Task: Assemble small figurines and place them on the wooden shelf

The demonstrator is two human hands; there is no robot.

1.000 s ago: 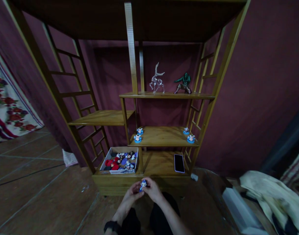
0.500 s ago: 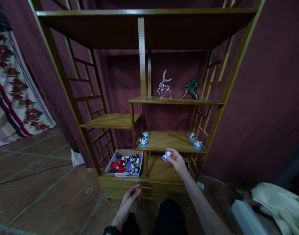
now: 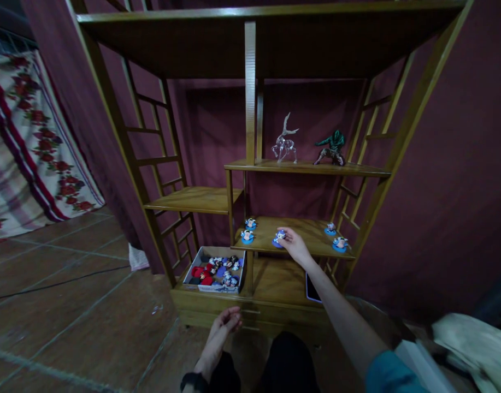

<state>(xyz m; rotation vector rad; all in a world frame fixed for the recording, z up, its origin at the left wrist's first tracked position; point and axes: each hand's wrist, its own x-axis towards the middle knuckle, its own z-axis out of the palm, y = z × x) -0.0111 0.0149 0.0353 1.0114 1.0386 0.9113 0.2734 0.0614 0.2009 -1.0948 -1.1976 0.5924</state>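
My right hand (image 3: 296,244) is closed on a small figurine (image 3: 279,238) with a white body, purple top and purple base. It holds the figurine upright at the front of the middle right shelf (image 3: 299,232); whether the base touches the wood I cannot tell. On that shelf, two blue-based figurines (image 3: 247,236) stand at the left end and two more (image 3: 340,244) at the right. My left hand (image 3: 223,326) hangs in front of the lower drawers, fingers loosely curled and holding nothing. A cardboard box (image 3: 193,279) of red, purple and white figurines sits at the lower left.
Above stand a clear deer ornament (image 3: 284,147) and a green-topped crouching statue (image 3: 334,147). A phone-like dark object (image 3: 313,289) lies on the bottom right shelf, beneath my right forearm. Upright wooden posts (image 3: 250,93) divide the shelving. Pale cloth (image 3: 475,344) is at the lower right.
My right hand has raised the purple figurine from in front of the bottom compartment to the middle right shelf's front edge. The view has shifted slightly; my left hand stays low.
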